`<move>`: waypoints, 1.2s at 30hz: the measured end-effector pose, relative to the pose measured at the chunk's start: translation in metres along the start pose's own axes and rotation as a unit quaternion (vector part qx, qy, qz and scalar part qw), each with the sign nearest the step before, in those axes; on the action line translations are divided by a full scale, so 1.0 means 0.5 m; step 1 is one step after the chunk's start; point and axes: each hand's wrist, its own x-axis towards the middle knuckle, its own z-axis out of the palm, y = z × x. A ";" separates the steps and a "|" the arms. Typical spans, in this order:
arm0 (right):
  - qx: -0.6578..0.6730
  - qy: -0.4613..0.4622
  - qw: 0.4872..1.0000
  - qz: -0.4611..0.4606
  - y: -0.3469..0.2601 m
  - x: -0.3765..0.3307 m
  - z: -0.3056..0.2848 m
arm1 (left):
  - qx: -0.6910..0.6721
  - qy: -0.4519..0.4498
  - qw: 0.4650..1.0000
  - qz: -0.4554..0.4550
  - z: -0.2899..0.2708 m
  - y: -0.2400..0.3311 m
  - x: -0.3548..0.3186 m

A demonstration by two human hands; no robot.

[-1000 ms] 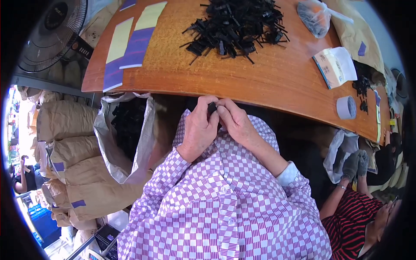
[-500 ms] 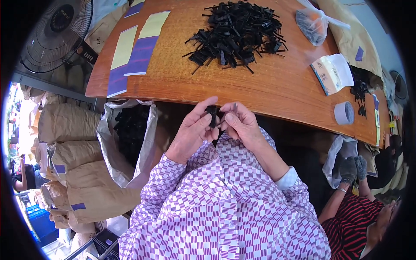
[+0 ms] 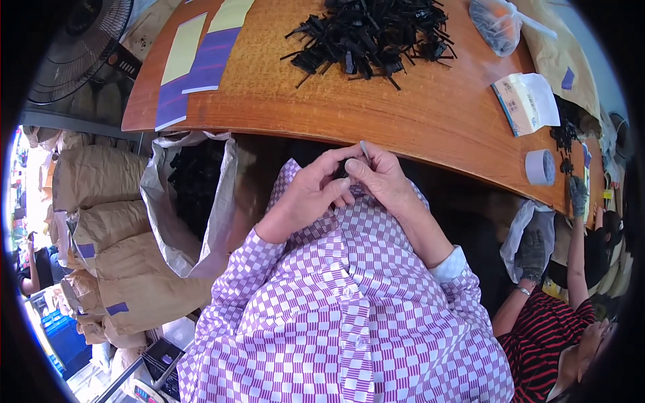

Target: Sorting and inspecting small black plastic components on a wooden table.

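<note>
Close together in front of my shirt, just off the table's near edge, both hands are at work. My left hand (image 3: 310, 190) is closed, thumb and fingers pinching a small black plastic part (image 3: 342, 168) that is mostly hidden by the fingers. Against it presses my right hand (image 3: 383, 180), curled around a thin grey blade-like tool (image 3: 365, 148); only its tip shows above the fingers. A heap of black plastic parts (image 3: 373, 40) with thin prongs lies on the wooden table (image 3: 282, 101) beyond my hands.
An open white sack (image 3: 227, 221) of black parts stands at my left, near stacked brown paper bags (image 3: 101, 174). Yellow-and-purple papers (image 3: 208, 67), a small carton (image 3: 524, 104) and a tape roll (image 3: 539, 167) lie on the table. A gloved co-worker (image 3: 537, 329) sits at right.
My left hand has moved down and closer to the right one, so the black part is now mostly covered. The co-worker's one gloved hand has reached up toward the table edge.
</note>
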 end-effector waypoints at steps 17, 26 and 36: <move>-0.033 0.011 0.999 -0.012 -0.021 -0.025 0.062 | 0.204 0.166 0.954 0.143 0.015 -0.029 0.003; 0.000 0.031 0.999 0.012 -0.024 -0.023 0.061 | 0.307 0.214 0.914 0.154 0.035 -0.014 0.007; -0.243 -0.045 0.967 -0.055 -0.025 0.025 -0.038 | 0.262 0.183 0.942 0.103 0.038 -0.020 0.013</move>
